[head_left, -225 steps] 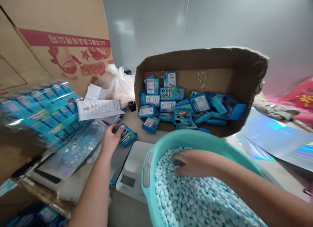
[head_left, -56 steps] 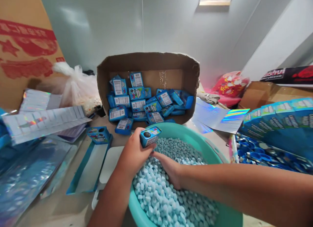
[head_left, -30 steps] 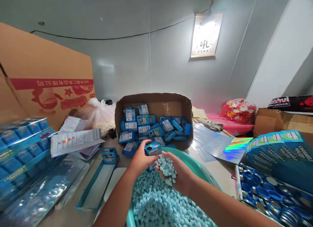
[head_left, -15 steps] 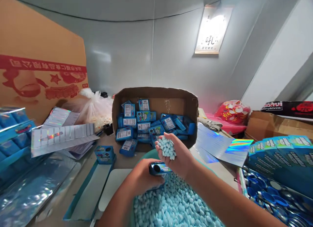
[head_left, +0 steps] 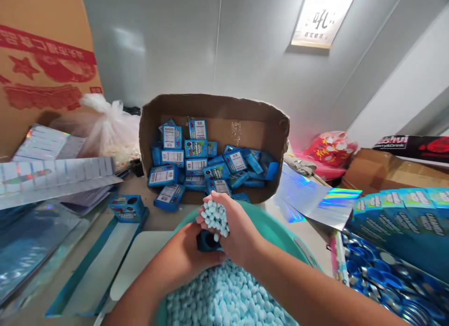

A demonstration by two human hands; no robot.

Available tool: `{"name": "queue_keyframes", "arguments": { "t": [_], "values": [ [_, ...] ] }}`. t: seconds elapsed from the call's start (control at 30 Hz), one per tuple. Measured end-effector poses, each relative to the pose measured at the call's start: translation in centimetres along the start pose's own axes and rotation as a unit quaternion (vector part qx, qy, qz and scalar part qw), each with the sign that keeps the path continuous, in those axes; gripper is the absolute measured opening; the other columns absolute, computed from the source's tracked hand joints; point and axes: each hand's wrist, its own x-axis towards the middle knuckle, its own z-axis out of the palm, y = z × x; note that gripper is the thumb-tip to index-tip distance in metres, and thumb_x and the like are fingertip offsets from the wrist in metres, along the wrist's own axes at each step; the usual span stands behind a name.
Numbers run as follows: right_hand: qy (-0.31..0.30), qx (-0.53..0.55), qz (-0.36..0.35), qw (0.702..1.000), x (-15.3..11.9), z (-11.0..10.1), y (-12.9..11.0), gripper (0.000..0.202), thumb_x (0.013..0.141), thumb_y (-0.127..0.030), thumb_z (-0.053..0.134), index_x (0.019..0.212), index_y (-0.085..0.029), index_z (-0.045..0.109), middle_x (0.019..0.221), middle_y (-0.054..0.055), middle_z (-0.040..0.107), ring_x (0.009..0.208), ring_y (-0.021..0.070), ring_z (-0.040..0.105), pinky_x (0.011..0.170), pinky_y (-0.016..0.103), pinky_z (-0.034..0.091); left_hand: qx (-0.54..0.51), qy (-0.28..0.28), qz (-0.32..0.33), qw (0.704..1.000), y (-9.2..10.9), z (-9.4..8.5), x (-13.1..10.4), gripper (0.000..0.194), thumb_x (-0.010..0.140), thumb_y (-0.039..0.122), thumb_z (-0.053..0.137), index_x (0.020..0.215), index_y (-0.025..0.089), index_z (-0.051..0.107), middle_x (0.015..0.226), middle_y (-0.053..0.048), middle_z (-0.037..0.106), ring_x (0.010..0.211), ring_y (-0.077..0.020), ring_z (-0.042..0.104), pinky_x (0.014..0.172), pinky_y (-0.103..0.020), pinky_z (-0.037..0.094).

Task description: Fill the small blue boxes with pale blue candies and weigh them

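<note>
My left hand (head_left: 189, 251) grips a small blue candy box (head_left: 201, 242) with a dark round hole in its top. My right hand (head_left: 242, 230) is cupped just above it, tilted over the hole. A heap of pale blue candies (head_left: 213, 216) lies in the right palm, and one candy is at the lower edge of the hand by the hole. Both hands are over a teal tub (head_left: 270, 218) full of the same loose candies (head_left: 242, 298). The box's lower part is hidden by the left hand.
Behind the tub, a cardboard carton (head_left: 217, 104) on its side holds several blue boxes. At left stands a long blue tray (head_left: 84, 270) with one box (head_left: 126, 208) at its far end. Blue-and-silver round lids (head_left: 382, 274) fill a container at right, beside printed blue cartons (head_left: 403, 218).
My right hand has come down and tipped over the box, bringing the candies to its hole. The view has shifted downward, showing more of the tub's rim.
</note>
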Motion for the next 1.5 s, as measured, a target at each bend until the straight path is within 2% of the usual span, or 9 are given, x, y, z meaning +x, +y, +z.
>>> {"name": "queue_keyframes", "arguments": {
  "t": [0.23,0.37,0.6,0.83,0.97,1.07,1.17,1.27,1.5],
  "values": [
    [-0.008,0.017,0.012,1.000,-0.7,0.1,0.3,0.022,0.071,-0.036,0.072,0.079,-0.016,0.067,0.066,0.004,0.070,0.059,0.0159,0.065,0.060,0.024,0.051,-0.038,-0.047,0.020,0.998,0.0,-0.4,-0.8,0.029,0.073,0.019,0.071,0.102,0.021,0.069,0.097,0.000,0.074,0.092,-0.0237,0.067,0.077,-0.027,0.051],
    [0.000,0.000,-0.020,1.000,-1.0,0.0,0.6,0.021,0.069,-0.034,0.074,0.078,-0.016,0.068,0.069,0.004,0.071,0.065,0.0172,0.068,0.064,0.025,0.053,-0.001,-0.036,0.014,0.999,0.5,-0.3,-1.1,0.027,0.072,0.021,0.072,0.099,0.020,0.071,0.094,-0.001,0.074,0.085,-0.0227,0.067,0.070,-0.026,0.049],
    [-0.016,-0.004,-0.041,0.999,-1.3,0.0,0.4,0.016,0.068,-0.030,0.073,0.071,-0.016,0.065,0.076,0.004,0.071,0.072,0.0174,0.069,0.067,0.025,0.054,-0.029,-0.025,0.009,0.999,1.0,-0.3,-1.1,0.023,0.071,0.021,0.075,0.094,0.020,0.070,0.094,0.000,0.072,0.087,-0.0206,0.066,0.074,-0.025,0.050],
    [-0.001,-0.019,-0.045,0.999,-1.3,0.3,0.5,0.015,0.066,-0.027,0.077,0.071,-0.017,0.067,0.076,0.003,0.072,0.074,0.0177,0.069,0.070,0.025,0.054,-0.043,-0.026,0.019,0.999,1.7,-0.7,-1.5,0.030,0.073,0.021,0.074,0.102,0.020,0.071,0.107,-0.003,0.072,0.100,-0.0247,0.065,0.085,-0.029,0.051],
    [-0.016,-0.003,-0.074,0.997,-1.2,0.2,0.6,0.021,0.070,-0.036,0.077,0.069,-0.017,0.068,0.074,0.004,0.072,0.072,0.0173,0.067,0.070,0.027,0.054,-0.047,-0.031,0.029,0.998,1.6,-0.8,-1.3,0.031,0.075,0.019,0.074,0.106,0.023,0.071,0.109,-0.002,0.072,0.101,-0.0238,0.064,0.087,-0.027,0.049],
    [-0.022,0.003,-0.082,0.996,-1.2,0.1,0.7,0.027,0.073,-0.042,0.074,0.067,-0.017,0.068,0.073,0.004,0.071,0.074,0.0186,0.067,0.075,0.029,0.053,-0.027,-0.036,0.016,0.999,1.6,-0.8,-1.3,0.022,0.075,0.019,0.074,0.097,0.024,0.072,0.100,0.002,0.072,0.096,-0.0215,0.065,0.086,-0.026,0.047],
    [-0.033,0.016,-0.080,0.996,-1.2,-0.1,0.7,0.032,0.074,-0.042,0.072,0.058,-0.019,0.057,0.071,0.004,0.070,0.074,0.0195,0.066,0.073,0.029,0.052,0.006,-0.033,0.014,0.999,1.9,-0.8,-1.3,0.015,0.075,0.020,0.075,0.089,0.024,0.072,0.095,0.003,0.071,0.091,-0.0202,0.064,0.082,-0.025,0.046],
    [-0.039,0.000,-0.079,0.996,-1.4,-0.1,0.8,0.038,0.077,-0.042,0.069,0.054,-0.020,0.049,0.069,0.004,0.070,0.073,0.0208,0.066,0.069,0.030,0.051,-0.025,-0.058,0.037,0.997,2.4,-0.9,-1.4,0.021,0.078,0.018,0.071,0.098,0.025,0.070,0.096,0.004,0.070,0.088,-0.0180,0.063,0.078,-0.022,0.046],
    [-0.055,-0.048,-0.155,0.985,-1.7,-0.2,1.5,0.031,0.083,-0.036,0.067,0.059,-0.020,0.056,0.069,0.003,0.071,0.072,0.0191,0.064,0.074,0.031,0.050,-0.054,-0.076,0.058,0.994,2.6,-1.2,-1.7,0.026,0.080,0.016,0.069,0.105,0.024,0.068,0.093,0.004,0.066,0.086,-0.0164,0.061,0.073,-0.020,0.046]
  ]
}}
